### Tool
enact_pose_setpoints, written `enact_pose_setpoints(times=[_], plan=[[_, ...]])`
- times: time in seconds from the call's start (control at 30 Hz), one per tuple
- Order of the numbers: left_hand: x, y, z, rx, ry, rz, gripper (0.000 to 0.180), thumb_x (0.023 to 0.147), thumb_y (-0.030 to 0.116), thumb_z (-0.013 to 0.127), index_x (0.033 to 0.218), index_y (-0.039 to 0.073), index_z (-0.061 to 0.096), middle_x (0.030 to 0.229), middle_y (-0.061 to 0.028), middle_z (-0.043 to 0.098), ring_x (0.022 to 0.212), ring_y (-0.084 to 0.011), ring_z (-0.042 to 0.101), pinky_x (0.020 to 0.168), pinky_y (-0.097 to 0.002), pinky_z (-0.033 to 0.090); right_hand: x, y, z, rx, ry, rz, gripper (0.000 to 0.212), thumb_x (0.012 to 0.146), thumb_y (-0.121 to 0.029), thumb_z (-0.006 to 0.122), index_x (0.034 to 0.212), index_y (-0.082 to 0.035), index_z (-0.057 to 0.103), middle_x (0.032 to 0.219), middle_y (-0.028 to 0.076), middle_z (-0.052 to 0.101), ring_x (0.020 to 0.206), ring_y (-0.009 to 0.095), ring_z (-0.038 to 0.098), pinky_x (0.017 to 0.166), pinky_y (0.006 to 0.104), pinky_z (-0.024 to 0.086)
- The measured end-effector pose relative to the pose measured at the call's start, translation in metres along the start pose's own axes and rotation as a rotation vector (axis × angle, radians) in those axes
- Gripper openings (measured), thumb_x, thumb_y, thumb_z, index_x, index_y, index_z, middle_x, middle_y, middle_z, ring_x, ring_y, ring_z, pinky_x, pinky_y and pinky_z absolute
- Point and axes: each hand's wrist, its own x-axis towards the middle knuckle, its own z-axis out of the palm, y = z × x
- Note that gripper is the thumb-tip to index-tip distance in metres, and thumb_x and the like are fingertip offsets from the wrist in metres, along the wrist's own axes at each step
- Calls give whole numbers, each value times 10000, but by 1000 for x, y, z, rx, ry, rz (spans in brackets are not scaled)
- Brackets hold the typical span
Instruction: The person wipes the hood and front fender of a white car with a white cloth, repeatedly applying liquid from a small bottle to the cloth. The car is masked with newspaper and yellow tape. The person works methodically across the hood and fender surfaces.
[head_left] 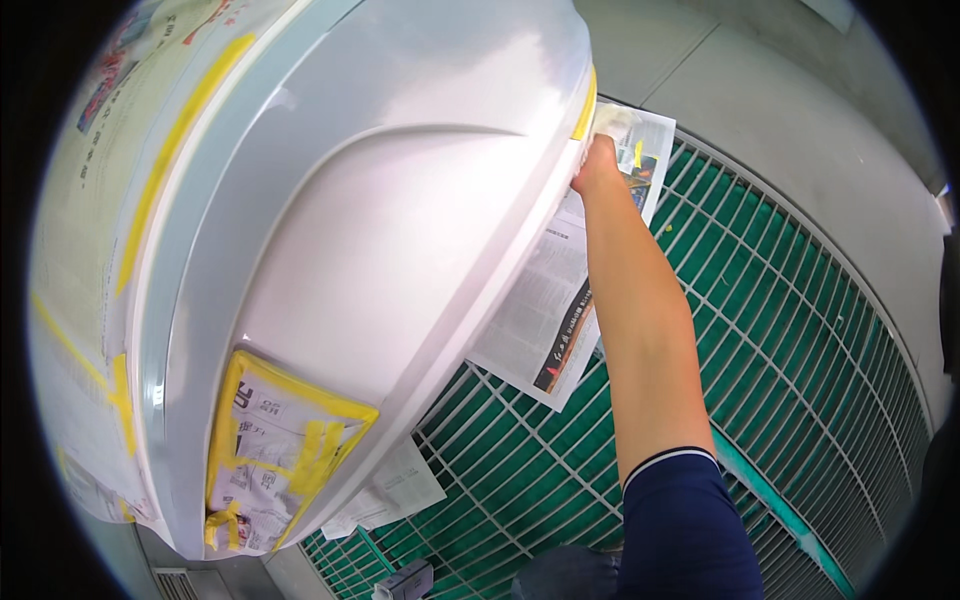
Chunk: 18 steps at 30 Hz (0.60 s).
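A glossy white curved car body panel [380,240] fills the left and middle of the view. My right arm reaches up from the lower right, in a dark blue sleeve, to the panel's far right edge. There my right hand [598,163] is against or just beside the edge, near a strip of yellow masking tape [586,105]. Its fingers are mostly hidden, so I cannot tell what they hold. A newspaper sheet [535,310] hangs below that edge, with a small yellow tape piece [638,153] near the hand. My left hand is out of view.
Newspaper edged with yellow tape [285,440] covers a patch at the panel's lower left; more masking paper [75,230] covers the far left. Another paper sheet [395,490] hangs below. Metal floor grating [790,290] lies over green material. A small box [405,580] stands near the bottom.
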Motion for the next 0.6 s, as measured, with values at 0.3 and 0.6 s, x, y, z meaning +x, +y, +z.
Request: enact_pose_setpoints(times=[0.3, 0.6], plan=[[-18, 125, -36, -787, -14, -297, 224, 967, 49, 707, 1178, -11, 661, 1020, -80, 709, 869, -159, 645, 743, -303, 535, -78, 56, 6, 179, -40, 31, 570, 1077, -401, 255, 1480, -86, 507, 1455, 183, 577, 1313, 385, 577, 1117, 578, 472], [0, 160, -48, -73, 53, -68, 336, 958, 78, 747, 1267, -26, 667, 1082, -91, 735, 965, -157, 682, 845, -293, 551, -169, 123, 7, 238, -56, 159, 528, 1076, -449, 334, 1437, -119, 533, 1433, 117, 583, 1319, 344, 552, 1117, 550, 459]])
